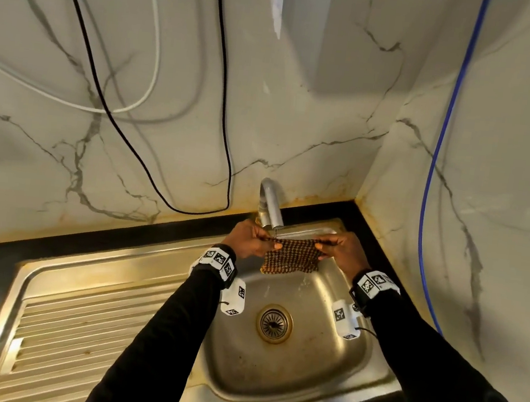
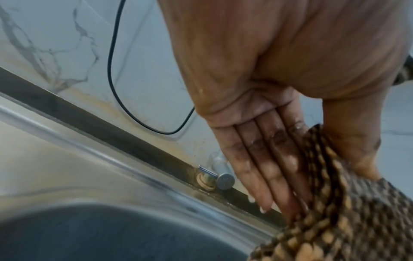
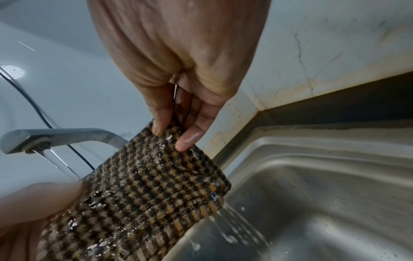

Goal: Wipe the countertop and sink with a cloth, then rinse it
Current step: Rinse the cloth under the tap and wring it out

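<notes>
Marble-veined walls meet in a corner behind a dark worktop [image 1: 129, 239] carrying a steel sink [image 1: 347, 366], its ribbed drainer at the left. The left hand [image 1: 248, 240] pinches the cloth [image 1: 292, 256] by its upper left corner, the right hand [image 1: 343, 248] by its upper right, so its long axis runs left to right and it hangs down over the basin, below the tap [image 1: 269, 206]. The basin beneath lies open. Only the right wrist view shows water [image 3: 236, 220] streaming off the cloth's lower edge.
</notes>
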`<state>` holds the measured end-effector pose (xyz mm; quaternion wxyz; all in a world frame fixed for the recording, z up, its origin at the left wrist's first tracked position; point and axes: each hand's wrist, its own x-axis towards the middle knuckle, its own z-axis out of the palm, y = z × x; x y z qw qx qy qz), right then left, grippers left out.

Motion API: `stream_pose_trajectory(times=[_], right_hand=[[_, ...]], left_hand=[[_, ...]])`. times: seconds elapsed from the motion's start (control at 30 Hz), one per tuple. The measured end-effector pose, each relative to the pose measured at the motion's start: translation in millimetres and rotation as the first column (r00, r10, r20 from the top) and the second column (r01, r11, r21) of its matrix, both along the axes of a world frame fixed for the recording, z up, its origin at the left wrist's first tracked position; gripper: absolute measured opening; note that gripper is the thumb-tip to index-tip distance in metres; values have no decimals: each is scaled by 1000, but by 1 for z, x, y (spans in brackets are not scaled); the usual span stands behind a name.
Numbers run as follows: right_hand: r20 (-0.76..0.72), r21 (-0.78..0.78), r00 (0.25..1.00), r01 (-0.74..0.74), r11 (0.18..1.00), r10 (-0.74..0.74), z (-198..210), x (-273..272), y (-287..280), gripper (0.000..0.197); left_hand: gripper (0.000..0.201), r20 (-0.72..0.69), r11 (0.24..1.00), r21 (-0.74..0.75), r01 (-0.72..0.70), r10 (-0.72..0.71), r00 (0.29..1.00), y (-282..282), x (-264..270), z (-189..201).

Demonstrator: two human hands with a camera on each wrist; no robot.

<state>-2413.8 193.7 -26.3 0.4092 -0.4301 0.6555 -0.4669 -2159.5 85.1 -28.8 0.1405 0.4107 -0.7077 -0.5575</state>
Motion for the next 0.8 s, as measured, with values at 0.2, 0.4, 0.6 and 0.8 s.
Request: stream_pose_trajectory(times=[0.2,0.4,0.6,0.8], right_hand=[[40,16,996,-79,997,78,10,24,-11,15],[-2,8,980,-197,980,197,16,55,-25,19],[-35,56,954,-297,953,299,22,78,-39,25],[12,30,978,-208,978,208,25,79,-36,27]], left_hand=[[14,-12,999,-33,-20,19,1000,1,25,4],[19,44,991,-105,-84,89,995,-5,69,-1],[16,66,989,-105,-103,110,992,-8,102,-2],[15,52,983,-132,-128,135,989,-3,97,8]])
